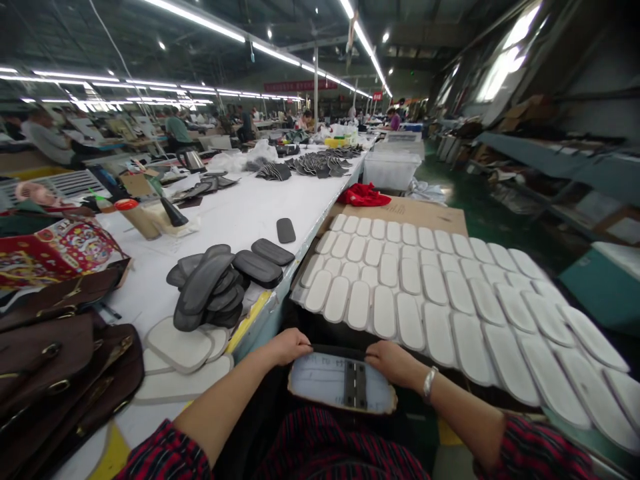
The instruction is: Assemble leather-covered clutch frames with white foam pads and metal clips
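A long white worktable [235,220] runs away on the person's left, and beside it on the right a brown cardboard sheet [425,215] carries rows of white oval foam insoles [435,287] laid edge to edge. On the table's near end sits a heap of dark grey oval sole pieces [210,287], with a few larger white insole blanks [180,347] lying just below it. Low in the middle, over the lap, is a pale translucent insole-shaped board with a dark strip across its middle [343,385]. The left hand [289,347] curls its fingers shut over the board's upper left corner, forearm reaching in from the lower left. The right hand [393,361], a metal bracelet [429,383] at its wrist, pinches the upper right corner the same way, its forearm coming from the lower right.
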Demonstrator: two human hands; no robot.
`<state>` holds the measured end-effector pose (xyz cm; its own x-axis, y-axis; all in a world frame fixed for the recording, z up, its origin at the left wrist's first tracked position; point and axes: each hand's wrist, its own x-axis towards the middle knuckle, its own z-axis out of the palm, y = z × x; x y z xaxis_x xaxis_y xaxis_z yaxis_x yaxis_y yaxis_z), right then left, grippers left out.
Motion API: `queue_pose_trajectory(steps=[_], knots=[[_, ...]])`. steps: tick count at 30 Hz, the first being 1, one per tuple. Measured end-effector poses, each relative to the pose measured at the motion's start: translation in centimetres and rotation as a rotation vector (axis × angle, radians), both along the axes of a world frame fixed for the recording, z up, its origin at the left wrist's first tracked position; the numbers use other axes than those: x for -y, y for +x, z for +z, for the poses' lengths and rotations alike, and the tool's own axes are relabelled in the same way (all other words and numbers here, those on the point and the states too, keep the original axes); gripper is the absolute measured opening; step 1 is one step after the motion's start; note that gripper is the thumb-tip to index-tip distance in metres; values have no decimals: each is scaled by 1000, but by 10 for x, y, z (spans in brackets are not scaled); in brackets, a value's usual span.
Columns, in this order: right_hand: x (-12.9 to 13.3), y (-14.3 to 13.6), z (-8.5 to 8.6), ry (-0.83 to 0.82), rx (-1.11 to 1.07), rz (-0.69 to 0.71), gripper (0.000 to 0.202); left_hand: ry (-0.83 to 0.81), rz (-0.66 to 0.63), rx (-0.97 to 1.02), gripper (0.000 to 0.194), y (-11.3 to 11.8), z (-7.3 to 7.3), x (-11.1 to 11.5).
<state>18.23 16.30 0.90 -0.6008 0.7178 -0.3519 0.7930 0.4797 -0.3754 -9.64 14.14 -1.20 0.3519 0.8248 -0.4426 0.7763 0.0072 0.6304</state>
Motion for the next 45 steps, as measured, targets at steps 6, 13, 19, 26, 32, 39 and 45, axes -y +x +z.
queue_pose_trajectory(steps=[6, 13, 19, 26, 32, 39, 45], knots=[[23, 22, 8, -115, -129, -75, 34, -97, 179, 58, 43, -12, 7, 35], [65, 42, -20, -36, 57, -229, 35, -67, 502, 31, 20, -6, 3, 72], [67, 48, -27, 116, 132, 68, 31, -320, 659, 226, 14, -4, -4, 67], [67, 49, -27, 83, 115, 52, 26, -478, 693, 425, 26, -9, 4, 68], [63, 45, -21, -131, 45, -222, 32, -429, 531, 227, 54, -12, 4, 72], [73, 43, -3, -366, -37, -331, 35, -169, 282, -141, 37, 0, 11, 73], [74, 43, -9, -543, -87, -523, 39, -61, 198, -249, 43, -3, 10, 67]])
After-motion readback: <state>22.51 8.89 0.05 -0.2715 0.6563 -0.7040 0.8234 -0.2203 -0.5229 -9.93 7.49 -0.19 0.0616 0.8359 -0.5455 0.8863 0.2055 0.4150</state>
